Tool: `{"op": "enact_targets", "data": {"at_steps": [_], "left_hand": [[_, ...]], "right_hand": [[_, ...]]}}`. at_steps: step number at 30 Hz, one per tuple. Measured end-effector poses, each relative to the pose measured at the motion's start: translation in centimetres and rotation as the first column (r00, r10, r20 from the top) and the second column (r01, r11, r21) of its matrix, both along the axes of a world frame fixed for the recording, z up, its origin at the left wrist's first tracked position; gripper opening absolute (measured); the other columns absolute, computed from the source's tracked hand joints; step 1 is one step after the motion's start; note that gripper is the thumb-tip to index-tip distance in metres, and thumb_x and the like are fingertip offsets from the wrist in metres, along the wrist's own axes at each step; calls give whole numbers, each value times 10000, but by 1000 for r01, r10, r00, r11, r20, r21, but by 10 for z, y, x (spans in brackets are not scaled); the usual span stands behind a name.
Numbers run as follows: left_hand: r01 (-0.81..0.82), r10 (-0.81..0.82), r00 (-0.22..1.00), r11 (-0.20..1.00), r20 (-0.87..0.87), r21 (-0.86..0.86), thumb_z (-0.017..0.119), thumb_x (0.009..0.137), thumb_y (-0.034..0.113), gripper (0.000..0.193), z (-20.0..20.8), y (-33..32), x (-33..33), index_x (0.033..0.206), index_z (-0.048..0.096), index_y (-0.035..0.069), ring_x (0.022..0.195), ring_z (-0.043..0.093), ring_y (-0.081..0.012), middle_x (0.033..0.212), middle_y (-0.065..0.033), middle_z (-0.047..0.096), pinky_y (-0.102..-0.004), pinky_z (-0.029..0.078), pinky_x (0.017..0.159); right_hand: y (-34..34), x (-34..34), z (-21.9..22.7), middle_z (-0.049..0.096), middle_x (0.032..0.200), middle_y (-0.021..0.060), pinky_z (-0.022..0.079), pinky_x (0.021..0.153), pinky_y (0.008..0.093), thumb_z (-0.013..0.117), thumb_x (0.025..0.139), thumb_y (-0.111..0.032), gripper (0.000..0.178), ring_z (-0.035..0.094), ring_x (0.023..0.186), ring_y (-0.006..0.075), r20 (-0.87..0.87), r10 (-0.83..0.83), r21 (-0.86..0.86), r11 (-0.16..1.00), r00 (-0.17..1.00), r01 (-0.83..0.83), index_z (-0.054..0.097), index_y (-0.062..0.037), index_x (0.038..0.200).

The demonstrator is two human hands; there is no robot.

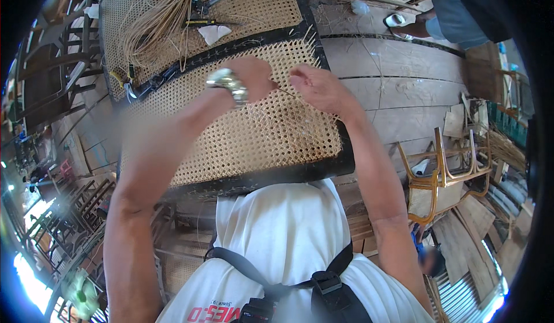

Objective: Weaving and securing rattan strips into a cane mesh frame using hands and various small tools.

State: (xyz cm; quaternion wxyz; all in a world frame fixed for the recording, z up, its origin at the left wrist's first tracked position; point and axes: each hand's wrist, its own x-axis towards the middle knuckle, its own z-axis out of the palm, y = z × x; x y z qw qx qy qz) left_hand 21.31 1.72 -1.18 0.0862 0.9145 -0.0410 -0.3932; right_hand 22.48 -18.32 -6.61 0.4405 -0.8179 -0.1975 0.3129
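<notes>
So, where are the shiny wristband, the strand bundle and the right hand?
Shiny wristband (219, 78), head view: its left part.
Strand bundle (164, 24), head view: its middle.
Right hand (323, 90), head view: its middle.

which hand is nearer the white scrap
Left. In the picture, the left hand is just below and right of the white scrap; the right hand is lower and farther right.

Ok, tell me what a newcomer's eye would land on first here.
Probably the woven cane panel in its black frame, dead centre, beneath the left hand and right hand. Next, perhaps, the shiny watch on the left wrist, then the loose cane strands bundled toward the upper left.
</notes>
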Motion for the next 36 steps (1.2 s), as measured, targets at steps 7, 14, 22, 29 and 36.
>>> {"op": "enact_targets", "data": {"at_steps": [7, 14, 22, 29, 36], "left_hand": [[-41, 71, 984, 982, 161, -183, 580, 971, 398, 357, -3, 34, -2, 940, 690, 60, 683, 664, -316, 785, -155, 693, -443, 500, 620], [41, -47, 998, 987, -29, -157, 542, 967, 267, 267, -38, -1, -11, 1041, 688, 57, 855, 708, -367, 922, -207, 719, -481, 550, 768], [259, -245, 936, 965, -253, 26, 600, 837, 190, 249, -14, -31, 27, 925, 751, 12, 852, 730, -338, 904, -214, 731, -463, 565, 737], [202, -198, 969, 979, -150, 9, 661, 851, 162, 209, -47, -38, 4, 913, 735, -23, 773, 736, -327, 822, -234, 721, -444, 585, 670], [35, -27, 993, 997, 113, -69, 615, 955, 259, 291, -47, -34, -27, 936, 699, -20, 805, 724, -387, 846, -257, 714, -477, 576, 694]], "right_hand": [[5, -8, -14, 648, 830, 200, 496, 745, 428, 652, 925, -189, 201, 634, 810, 333, -433, -141, 286, 915, 890, 284, 654, 10, 894], [-13, -15, -19, 611, 861, 169, 497, 754, 416, 725, 839, -218, 237, 627, 809, 324, 258, -67, -174, 978, 964, 115, 682, 15, 835], [-1, -2, -1, 628, 841, 197, 515, 716, 418, 755, 789, -257, 298, 651, 780, 341, 7, -39, -350, 936, 999, 39, 667, 25, 748], [9, 11, -5, 669, 723, 243, 559, 701, 423, 684, 761, -148, 158, 698, 737, 377, -42, -1, -380, 925, 999, -15, 720, -3, 710], [17, 5, -32, 701, 866, 248, 562, 740, 453, 706, 769, -163, 169, 695, 823, 418, 52, 66, -426, 904, 996, -38, 730, 4, 754]]}}
